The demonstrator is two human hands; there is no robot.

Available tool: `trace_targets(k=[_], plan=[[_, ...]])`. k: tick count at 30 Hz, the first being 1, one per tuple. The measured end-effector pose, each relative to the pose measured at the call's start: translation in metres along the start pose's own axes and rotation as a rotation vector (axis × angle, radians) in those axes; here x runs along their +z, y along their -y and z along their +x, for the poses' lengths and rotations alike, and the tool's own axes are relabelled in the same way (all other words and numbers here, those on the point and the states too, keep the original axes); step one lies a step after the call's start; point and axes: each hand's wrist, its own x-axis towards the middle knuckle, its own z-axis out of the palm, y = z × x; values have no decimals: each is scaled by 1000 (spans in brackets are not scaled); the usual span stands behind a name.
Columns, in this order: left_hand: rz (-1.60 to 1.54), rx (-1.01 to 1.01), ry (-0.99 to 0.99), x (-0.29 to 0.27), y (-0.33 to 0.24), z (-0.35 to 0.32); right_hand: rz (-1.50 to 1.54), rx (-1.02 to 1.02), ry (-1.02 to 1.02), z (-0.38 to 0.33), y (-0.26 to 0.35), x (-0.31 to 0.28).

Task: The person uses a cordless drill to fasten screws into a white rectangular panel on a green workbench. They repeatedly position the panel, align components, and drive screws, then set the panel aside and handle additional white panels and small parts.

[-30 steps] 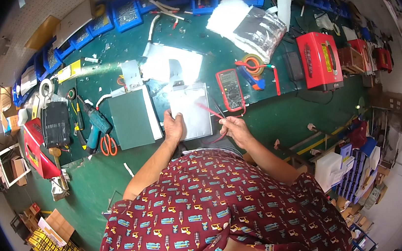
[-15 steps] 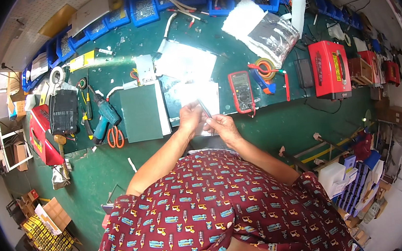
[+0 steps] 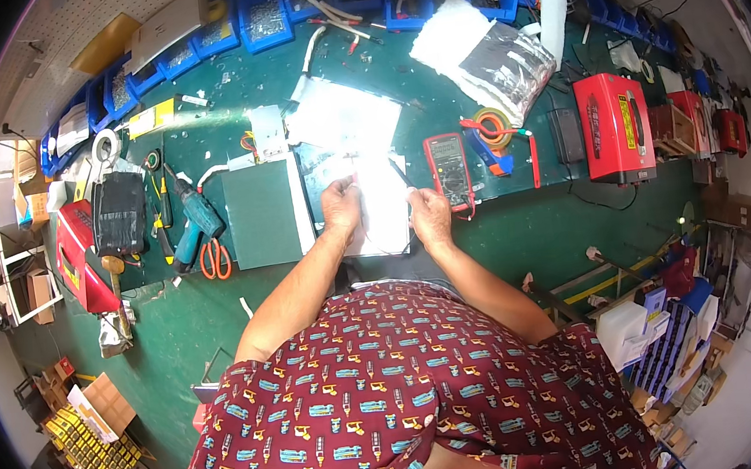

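One slim, dark probe (image 3: 400, 174) sits pinched in the right hand (image 3: 430, 213); the left hand (image 3: 342, 206) bunches its fingers over a flat, shiny rectangular pack (image 3: 381, 229) at the worktop's (image 3: 237, 79) near edge — whether they grip anything, I cannot tell. Glare obscures the pack. A matte green board (image 3: 262, 215) lies left, a boxy red-rimmed multimeter (image 3: 450, 170) right.

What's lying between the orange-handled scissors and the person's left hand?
In the head view, a dark green panel, with a white strip along its right edge.

Green bench (image 3: 229, 84), red multimeter (image 3: 449, 173), drill (image 3: 198, 208), probably pliers (image 3: 164, 244)
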Motion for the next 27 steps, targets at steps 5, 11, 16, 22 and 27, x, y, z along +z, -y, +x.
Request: trace_targets(k=[5,11,16,22,27], plan=[[-11,-30,15,-2,-8,-1,-83,3,-14,2,16,3],[-51,-79,44,-3,-15,-5,-106,-27,-53,4,19,1],[-55,-73,71,-3,-20,-7,-118,-16,-76,3,19,-3],[-61,-54,59,-3,-19,-7,-127,-30,-74,4,22,-3],[-16,-71,59,-4,-18,-3,-141,-45,-70,4,23,-4]])
